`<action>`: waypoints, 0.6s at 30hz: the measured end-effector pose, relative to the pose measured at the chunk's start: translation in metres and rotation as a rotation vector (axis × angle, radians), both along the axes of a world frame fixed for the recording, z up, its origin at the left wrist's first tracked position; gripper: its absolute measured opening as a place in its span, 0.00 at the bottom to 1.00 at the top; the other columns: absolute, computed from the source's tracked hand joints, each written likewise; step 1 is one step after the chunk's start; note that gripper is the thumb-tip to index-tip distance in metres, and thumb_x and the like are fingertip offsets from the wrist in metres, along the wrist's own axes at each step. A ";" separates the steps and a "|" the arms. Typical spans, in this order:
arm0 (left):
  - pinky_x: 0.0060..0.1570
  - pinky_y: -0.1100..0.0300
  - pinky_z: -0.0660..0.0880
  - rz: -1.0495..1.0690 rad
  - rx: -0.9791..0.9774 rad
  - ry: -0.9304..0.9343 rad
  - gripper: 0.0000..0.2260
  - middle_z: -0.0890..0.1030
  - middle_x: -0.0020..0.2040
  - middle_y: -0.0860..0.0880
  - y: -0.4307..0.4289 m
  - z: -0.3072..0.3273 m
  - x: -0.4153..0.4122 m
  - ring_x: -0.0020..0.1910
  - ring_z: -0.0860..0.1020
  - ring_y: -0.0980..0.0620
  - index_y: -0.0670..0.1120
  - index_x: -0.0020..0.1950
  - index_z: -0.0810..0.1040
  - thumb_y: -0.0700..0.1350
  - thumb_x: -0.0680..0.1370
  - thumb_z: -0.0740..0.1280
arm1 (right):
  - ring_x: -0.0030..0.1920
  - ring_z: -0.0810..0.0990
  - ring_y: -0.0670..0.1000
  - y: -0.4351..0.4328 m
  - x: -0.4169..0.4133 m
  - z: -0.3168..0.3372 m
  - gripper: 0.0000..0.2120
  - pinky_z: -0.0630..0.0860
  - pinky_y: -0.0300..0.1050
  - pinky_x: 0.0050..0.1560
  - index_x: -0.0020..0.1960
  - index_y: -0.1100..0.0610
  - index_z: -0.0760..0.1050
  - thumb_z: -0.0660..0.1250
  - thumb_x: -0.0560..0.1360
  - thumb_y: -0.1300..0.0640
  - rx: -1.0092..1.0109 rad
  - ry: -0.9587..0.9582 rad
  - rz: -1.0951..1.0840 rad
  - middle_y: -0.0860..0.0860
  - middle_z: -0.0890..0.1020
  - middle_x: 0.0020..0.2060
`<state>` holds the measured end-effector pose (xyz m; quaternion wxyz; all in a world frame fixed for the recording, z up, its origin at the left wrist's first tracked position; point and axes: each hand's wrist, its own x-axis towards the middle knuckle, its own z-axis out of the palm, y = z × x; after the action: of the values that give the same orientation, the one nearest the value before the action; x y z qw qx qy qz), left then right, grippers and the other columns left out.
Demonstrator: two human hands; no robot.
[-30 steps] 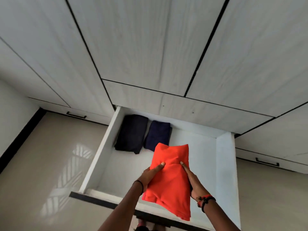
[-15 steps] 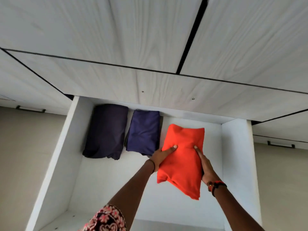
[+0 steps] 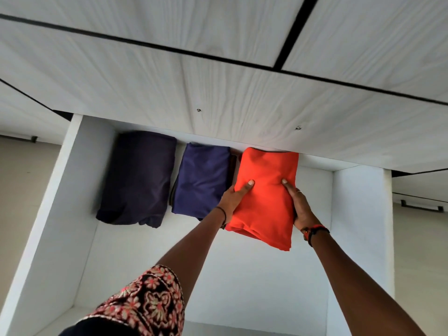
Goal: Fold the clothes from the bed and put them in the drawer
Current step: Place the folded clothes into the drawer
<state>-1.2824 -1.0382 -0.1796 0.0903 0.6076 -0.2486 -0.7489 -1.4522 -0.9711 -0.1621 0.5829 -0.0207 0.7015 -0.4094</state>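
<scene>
A folded orange garment (image 3: 265, 190) sits at the back of the open white drawer (image 3: 361, 214), its far end under the wardrobe front. My left hand (image 3: 234, 197) grips its left side with the thumb on top. On its right side, my right hand (image 3: 299, 204) grips it the same way. Left of it lie a folded blue garment (image 3: 202, 180) and a folded dark purple garment (image 3: 139, 178), side by side along the drawer's back.
White wood-grain wardrobe doors (image 3: 218, 69) overhang the drawer's back. The drawer's near half (image 3: 242, 287) is bare white floor. Closed drawers with dark handles (image 3: 421, 207) flank it low on both sides. Beige floor (image 3: 21, 190) lies to the left.
Both hands carried the orange garment down and to the back of the drawer, beside the blue one. The camera leaned in closer over the drawer.
</scene>
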 end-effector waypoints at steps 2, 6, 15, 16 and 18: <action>0.66 0.49 0.69 0.003 -0.012 0.001 0.47 0.73 0.67 0.49 -0.001 0.000 -0.001 0.63 0.74 0.47 0.51 0.70 0.69 0.71 0.57 0.73 | 0.53 0.82 0.55 0.001 -0.003 -0.005 0.45 0.78 0.52 0.54 0.61 0.53 0.75 0.77 0.50 0.32 0.006 0.013 0.001 0.53 0.83 0.54; 0.68 0.48 0.67 -0.012 -0.016 -0.015 0.41 0.69 0.71 0.48 0.000 -0.004 -0.002 0.67 0.71 0.46 0.49 0.73 0.65 0.66 0.66 0.71 | 0.54 0.82 0.54 0.000 -0.004 -0.007 0.46 0.78 0.50 0.53 0.63 0.53 0.75 0.77 0.52 0.32 0.010 0.031 0.020 0.53 0.83 0.54; 0.67 0.55 0.64 -0.165 -0.150 -0.230 0.31 0.67 0.71 0.43 0.017 0.033 0.005 0.69 0.67 0.43 0.44 0.74 0.60 0.58 0.78 0.63 | 0.49 0.78 0.66 0.008 0.008 0.029 0.42 0.69 0.69 0.61 0.57 0.72 0.71 0.60 0.71 0.30 0.184 0.334 0.025 0.66 0.80 0.48; 0.66 0.55 0.65 -0.152 -0.172 -0.247 0.30 0.67 0.70 0.42 0.021 0.040 0.011 0.68 0.68 0.43 0.44 0.74 0.60 0.57 0.78 0.63 | 0.41 0.75 0.64 0.010 0.012 0.035 0.39 0.68 0.69 0.60 0.50 0.74 0.71 0.58 0.74 0.33 0.220 0.385 -0.004 0.63 0.77 0.39; 0.66 0.54 0.66 -0.084 -0.203 -0.267 0.28 0.68 0.69 0.41 0.030 0.054 0.024 0.66 0.69 0.43 0.44 0.73 0.61 0.55 0.78 0.64 | 0.34 0.68 0.56 0.017 0.019 0.042 0.27 0.72 0.66 0.55 0.37 0.65 0.68 0.56 0.79 0.40 0.291 0.481 -0.028 0.55 0.69 0.31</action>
<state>-1.2581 -1.0084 -0.1256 0.0860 0.6785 -0.3580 -0.6356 -1.4331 -0.9539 -0.1203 0.3908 -0.0236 0.8713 -0.2960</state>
